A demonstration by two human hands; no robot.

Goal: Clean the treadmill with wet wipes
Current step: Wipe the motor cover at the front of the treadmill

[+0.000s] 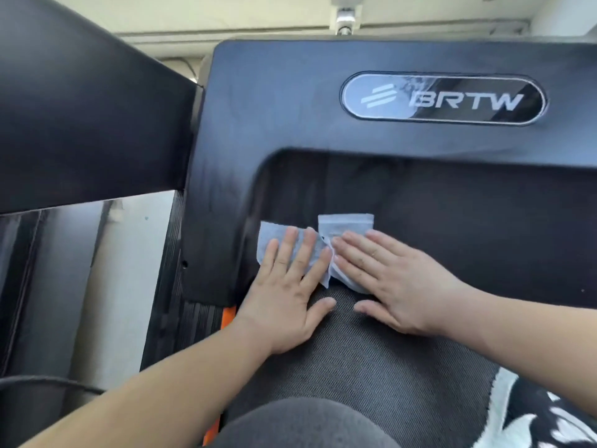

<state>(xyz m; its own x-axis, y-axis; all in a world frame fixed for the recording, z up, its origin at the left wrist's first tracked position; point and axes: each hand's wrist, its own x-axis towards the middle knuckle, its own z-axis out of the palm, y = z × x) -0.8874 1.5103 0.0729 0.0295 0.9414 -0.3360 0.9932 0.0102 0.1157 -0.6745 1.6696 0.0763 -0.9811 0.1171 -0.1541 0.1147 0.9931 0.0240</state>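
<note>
1. Now, head view: I press my left hand (284, 292) and right hand (391, 279), fingers flat and slightly spread, on wet wipes (345, 226) at the treadmill belt's (371, 357) front edge.
2. Bunched wipes could, I think, slip under the motor cover (290, 101).

The hands (284, 292) cover most of both wet wipes (345, 223) at frame centre. The treadmill's motor cover (290, 101) runs off the right edge.

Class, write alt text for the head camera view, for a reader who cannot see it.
Two bare hands, the left hand and the right hand, press flat on white wet wipes laid on a treadmill's dark belt. Ahead of them is the black motor cover, with an oval BRTW logo plate.
</note>
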